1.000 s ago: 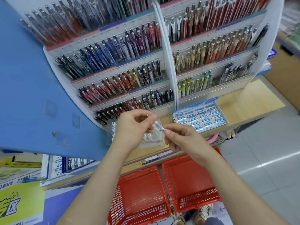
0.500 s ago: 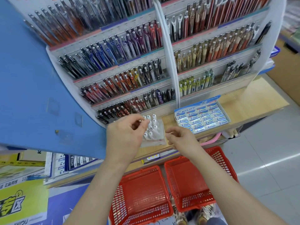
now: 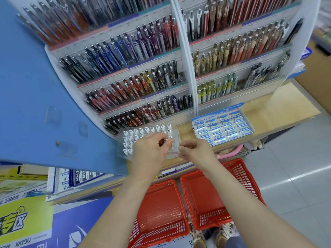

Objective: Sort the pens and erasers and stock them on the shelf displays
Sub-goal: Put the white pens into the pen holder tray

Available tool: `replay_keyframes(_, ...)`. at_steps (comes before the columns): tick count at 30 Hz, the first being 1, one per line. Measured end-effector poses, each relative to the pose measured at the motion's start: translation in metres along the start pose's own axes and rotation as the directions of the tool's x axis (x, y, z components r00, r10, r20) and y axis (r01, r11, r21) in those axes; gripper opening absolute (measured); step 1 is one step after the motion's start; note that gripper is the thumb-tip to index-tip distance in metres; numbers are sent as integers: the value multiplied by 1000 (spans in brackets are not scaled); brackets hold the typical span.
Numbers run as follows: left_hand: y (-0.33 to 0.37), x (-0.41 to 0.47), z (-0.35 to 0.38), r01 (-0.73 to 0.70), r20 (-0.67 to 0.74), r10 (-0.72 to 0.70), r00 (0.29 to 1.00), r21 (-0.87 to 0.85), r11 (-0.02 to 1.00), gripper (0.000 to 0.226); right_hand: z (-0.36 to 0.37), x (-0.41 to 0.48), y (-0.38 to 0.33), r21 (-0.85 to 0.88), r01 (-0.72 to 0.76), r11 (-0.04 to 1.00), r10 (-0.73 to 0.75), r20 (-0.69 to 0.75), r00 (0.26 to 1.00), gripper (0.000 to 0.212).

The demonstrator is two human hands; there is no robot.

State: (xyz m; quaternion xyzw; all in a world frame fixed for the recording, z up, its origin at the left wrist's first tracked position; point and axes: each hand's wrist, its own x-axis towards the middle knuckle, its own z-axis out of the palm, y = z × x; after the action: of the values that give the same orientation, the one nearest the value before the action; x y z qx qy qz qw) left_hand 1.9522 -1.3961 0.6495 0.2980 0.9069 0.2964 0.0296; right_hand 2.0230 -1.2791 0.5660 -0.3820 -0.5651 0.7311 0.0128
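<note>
Pen (image 3: 163, 140) pinched by left hand (image 3: 152, 153) fingers over the clear tray (image 3: 176, 139); right hand (image 3: 196, 151) fingers curled, grip unclear

Bare shelf (image 3: 283, 102) lies open to the right of the eraser box (image 3: 223, 127). The blue panel (image 3: 35, 90) blocks the left; the pen racks (image 3: 136, 83) close off the far side.

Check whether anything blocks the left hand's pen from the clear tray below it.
Nothing visible does. The left hand pinches the pen just over the clear tray; the right hand sits at the tray's near right corner, off the path.
</note>
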Motion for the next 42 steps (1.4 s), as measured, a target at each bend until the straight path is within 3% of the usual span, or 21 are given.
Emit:
replay_keyframes(9, 3, 11, -8, 41, 252, -93, 963, 204, 978, 15, 0, 0, 0, 74, -30, 997, 30, 0, 1000, 6)
replay_keyframes(26, -3, 8, 3, -55, 208, 0, 978, 260, 964, 22, 6, -5, 1, 102, -25, 994, 28, -20, 999, 9)
replay_keyframes(28, -5, 3, -3, 3, 154, -26, 988, 150, 989, 20, 8, -6, 0, 108, -28, 994, 33, -45, 998, 9)
replay_keyframes(30, -12, -4, -14, 62, -6, -62, 998, 60, 996, 20, 8, -6, -1, 77, -10, 997, 16, -66, 998, 11)
replay_keyframes(33, -33, -14, -29, 171, -225, -137, 965, 143, 975, 27, 9, -6, -3, 21, 26, 999, -24, -90, 996, 17)
replay_keyframes(35, -46, -19, -31, 274, -205, -240, 949, 159, 949, 38, 10, -3, -4, -21, 39, 999, -41, -114, 993, 20)
replay_keyframes(38, -50, -24, -27, 435, -80, -435, 897, -26, 900, 46, 11, 1, -5, -106, 54, 993, -69, -149, 986, 28)
replay_keyframes(42, -51, -31, -25, 452, -113, -459, 881, -83, 888, 42, 10, 3, -10, -203, 86, 975, -124, -183, 975, 34)
